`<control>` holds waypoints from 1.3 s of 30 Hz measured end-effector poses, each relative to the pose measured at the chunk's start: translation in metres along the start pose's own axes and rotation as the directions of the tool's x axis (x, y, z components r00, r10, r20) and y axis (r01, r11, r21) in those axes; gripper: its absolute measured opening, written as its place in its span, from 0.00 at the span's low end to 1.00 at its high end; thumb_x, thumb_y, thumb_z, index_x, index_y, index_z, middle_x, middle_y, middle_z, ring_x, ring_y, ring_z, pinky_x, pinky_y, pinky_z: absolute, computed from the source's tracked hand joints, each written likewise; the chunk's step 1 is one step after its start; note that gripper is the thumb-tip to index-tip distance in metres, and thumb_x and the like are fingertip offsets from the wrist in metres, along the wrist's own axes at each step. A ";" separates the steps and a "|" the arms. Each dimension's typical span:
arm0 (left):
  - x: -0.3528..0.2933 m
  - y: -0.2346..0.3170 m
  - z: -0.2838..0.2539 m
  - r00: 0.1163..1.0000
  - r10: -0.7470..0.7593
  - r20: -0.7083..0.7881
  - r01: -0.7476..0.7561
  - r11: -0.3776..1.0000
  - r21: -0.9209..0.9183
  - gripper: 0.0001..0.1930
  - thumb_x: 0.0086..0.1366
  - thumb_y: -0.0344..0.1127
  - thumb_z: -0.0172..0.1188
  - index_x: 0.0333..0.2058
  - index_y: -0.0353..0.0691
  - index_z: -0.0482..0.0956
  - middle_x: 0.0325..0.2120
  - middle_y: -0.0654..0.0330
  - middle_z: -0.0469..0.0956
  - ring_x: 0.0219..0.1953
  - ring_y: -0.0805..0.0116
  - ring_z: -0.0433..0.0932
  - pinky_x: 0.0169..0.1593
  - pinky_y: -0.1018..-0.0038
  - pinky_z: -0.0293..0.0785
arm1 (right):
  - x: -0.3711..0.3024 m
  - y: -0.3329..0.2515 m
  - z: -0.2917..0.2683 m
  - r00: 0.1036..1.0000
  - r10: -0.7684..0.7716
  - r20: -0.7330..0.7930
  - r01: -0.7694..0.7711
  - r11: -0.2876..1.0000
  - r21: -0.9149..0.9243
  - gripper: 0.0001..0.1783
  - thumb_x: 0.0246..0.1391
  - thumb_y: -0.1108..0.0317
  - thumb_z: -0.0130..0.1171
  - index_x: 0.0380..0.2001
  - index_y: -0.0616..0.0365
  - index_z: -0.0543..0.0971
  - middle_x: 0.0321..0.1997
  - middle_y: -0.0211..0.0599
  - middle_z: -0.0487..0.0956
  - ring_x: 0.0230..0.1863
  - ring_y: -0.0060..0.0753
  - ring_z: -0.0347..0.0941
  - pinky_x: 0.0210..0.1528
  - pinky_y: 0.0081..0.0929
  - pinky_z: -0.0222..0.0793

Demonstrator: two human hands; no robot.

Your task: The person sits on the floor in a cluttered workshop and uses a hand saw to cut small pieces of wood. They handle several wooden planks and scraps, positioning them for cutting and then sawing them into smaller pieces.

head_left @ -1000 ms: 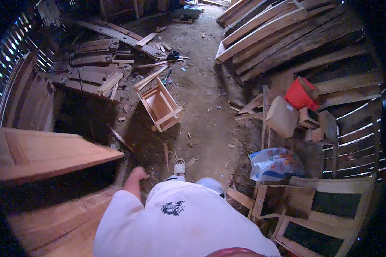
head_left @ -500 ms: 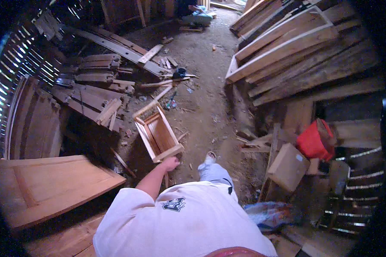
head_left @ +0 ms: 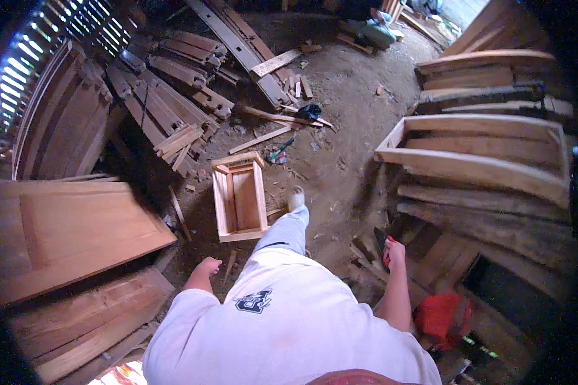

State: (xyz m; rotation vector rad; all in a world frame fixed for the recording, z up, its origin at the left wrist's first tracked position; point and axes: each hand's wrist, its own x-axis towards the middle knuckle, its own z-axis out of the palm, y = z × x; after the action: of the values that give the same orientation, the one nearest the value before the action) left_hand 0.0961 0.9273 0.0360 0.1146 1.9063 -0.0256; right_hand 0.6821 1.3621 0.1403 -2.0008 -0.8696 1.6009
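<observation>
A small open wooden box, shaped like a drawer, rests on the dirt floor ahead of me. My left hand hangs just short of its near edge, apart from it, fingers curled and nothing visible in them. Out to the right, my right hand is closed round the red handle of a tool with a dark blade; the grip covers part of it, so its exact kind is unclear. My leg in pale trousers is forward, beside the box's right side.
Wooden panels lie at the left, and notched timbers are stacked beyond. A long wooden frame leans on boards at the right. A red bag-like container sits at lower right. Scraps and a black object litter the floor.
My left hand has come away from the box's near edge. My right hand, out of sight before, now shows at the right with the red-handled tool. My view has turned and moved.
</observation>
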 end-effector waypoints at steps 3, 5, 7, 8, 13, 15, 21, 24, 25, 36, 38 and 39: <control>0.021 0.050 0.004 0.993 -0.052 0.108 0.051 0.999 0.006 0.22 0.68 0.54 0.61 0.34 0.36 0.84 0.25 0.58 0.82 0.23 0.64 0.77 0.29 0.62 0.74 | 0.034 -0.073 0.046 0.999 -0.051 0.002 0.049 0.958 -0.281 0.15 0.61 0.65 0.60 0.20 0.53 0.72 0.14 0.27 0.68 0.12 0.25 0.63 0.14 0.30 0.54; 0.042 0.100 0.007 0.987 0.031 0.156 -0.030 1.000 -0.003 0.17 0.69 0.49 0.58 0.41 0.41 0.84 0.28 0.56 0.83 0.25 0.64 0.79 0.31 0.63 0.76 | 0.076 -0.095 0.072 0.959 -0.253 0.126 0.280 0.907 -0.316 0.12 0.62 0.67 0.60 0.24 0.56 0.76 0.17 0.24 0.69 0.14 0.21 0.63 0.17 0.29 0.57; 0.058 0.190 0.004 0.949 0.263 0.176 -0.288 0.948 0.137 0.16 0.68 0.44 0.56 0.45 0.42 0.84 0.35 0.49 0.84 0.35 0.55 0.83 0.39 0.61 0.79 | 0.129 -0.125 0.059 0.881 -0.430 0.197 0.462 0.691 -0.555 0.09 0.62 0.68 0.61 0.28 0.58 0.79 0.19 0.22 0.70 0.17 0.18 0.64 0.18 0.28 0.58; 0.061 0.253 0.002 0.891 0.407 0.201 -0.450 0.850 0.273 0.18 0.67 0.46 0.57 0.45 0.40 0.85 0.40 0.44 0.85 0.43 0.48 0.85 0.46 0.58 0.81 | 0.171 -0.128 0.027 0.823 -0.512 0.246 0.513 0.484 -0.709 0.08 0.63 0.68 0.61 0.29 0.59 0.80 0.19 0.22 0.70 0.18 0.17 0.65 0.18 0.27 0.58; 0.053 0.373 -0.061 0.746 0.616 -0.251 -0.664 0.716 -0.216 0.25 0.69 0.52 0.59 0.44 0.29 0.82 0.41 0.42 0.84 0.46 0.52 0.83 0.50 0.58 0.77 | 0.231 -0.256 0.173 0.909 -0.248 0.336 0.417 0.584 -0.697 0.07 0.65 0.68 0.61 0.37 0.59 0.85 0.16 0.19 0.70 0.15 0.16 0.60 0.17 0.24 0.50; 0.027 0.416 -0.060 0.741 0.605 -0.292 -0.671 0.647 -0.362 0.23 0.70 0.50 0.58 0.43 0.30 0.82 0.39 0.45 0.85 0.43 0.56 0.83 0.49 0.61 0.77 | 0.252 -0.275 0.197 0.866 -0.227 0.445 0.470 0.671 -0.573 0.08 0.64 0.69 0.61 0.41 0.61 0.85 0.20 0.20 0.72 0.18 0.16 0.64 0.19 0.24 0.55; 0.029 0.415 -0.041 0.808 0.475 -0.348 -0.589 0.673 -0.447 0.21 0.72 0.48 0.55 0.34 0.31 0.81 0.31 0.48 0.83 0.33 0.61 0.79 0.42 0.59 0.76 | 0.334 -0.335 0.344 0.549 -0.006 0.836 0.670 0.601 -0.436 0.18 0.58 0.66 0.62 0.52 0.57 0.82 0.30 0.34 0.79 0.32 0.28 0.75 0.34 0.33 0.71; 0.038 0.387 0.014 0.851 0.354 -0.387 -0.493 0.792 -0.360 0.24 0.71 0.50 0.53 0.32 0.30 0.79 0.29 0.41 0.81 0.33 0.50 0.81 0.39 0.52 0.73 | 0.383 -0.333 0.413 0.435 0.122 0.892 0.818 0.360 -0.449 0.21 0.57 0.63 0.60 0.55 0.50 0.81 0.34 0.45 0.82 0.36 0.36 0.78 0.40 0.39 0.73; 0.018 0.382 0.022 0.838 0.272 -0.472 -0.472 0.795 -0.380 0.25 0.71 0.51 0.53 0.32 0.29 0.79 0.30 0.39 0.80 0.34 0.46 0.82 0.39 0.50 0.73 | 0.390 -0.330 0.445 0.402 0.139 0.905 0.882 0.206 -0.423 0.22 0.57 0.63 0.59 0.55 0.49 0.80 0.35 0.47 0.82 0.37 0.39 0.78 0.41 0.41 0.74; -0.021 0.463 0.151 0.975 -0.044 -0.217 -0.142 0.626 -0.767 0.26 0.73 0.53 0.54 0.51 0.33 0.76 0.48 0.42 0.81 0.52 0.42 0.79 0.55 0.56 0.74 | 0.347 -0.306 0.636 0.286 0.331 0.899 0.945 -0.253 -0.208 0.32 0.49 0.64 0.60 0.61 0.48 0.72 0.46 0.53 0.83 0.49 0.57 0.80 0.49 0.47 0.75; 0.002 0.489 0.150 0.950 -0.040 -0.310 -0.224 0.606 -0.764 0.23 0.72 0.50 0.55 0.51 0.33 0.76 0.49 0.41 0.80 0.52 0.41 0.79 0.54 0.56 0.75 | 0.332 -0.304 0.657 0.256 0.377 0.890 0.933 -0.336 -0.126 0.34 0.51 0.65 0.59 0.64 0.48 0.69 0.48 0.54 0.82 0.50 0.58 0.80 0.49 0.50 0.75; 0.010 0.496 0.156 0.936 -0.044 -0.350 -0.256 0.596 -0.761 0.22 0.72 0.48 0.56 0.51 0.33 0.76 0.49 0.40 0.80 0.52 0.40 0.78 0.54 0.56 0.75 | 0.342 -0.294 0.670 0.271 0.421 0.866 0.903 -0.422 -0.077 0.35 0.53 0.66 0.57 0.66 0.48 0.67 0.50 0.55 0.81 0.50 0.59 0.79 0.49 0.52 0.75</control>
State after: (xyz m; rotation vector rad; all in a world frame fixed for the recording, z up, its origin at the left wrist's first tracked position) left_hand 0.2855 1.4096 -0.0060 -0.4138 2.0674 1.0063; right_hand 0.0196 1.7771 -0.0606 0.0475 -3.8414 0.7420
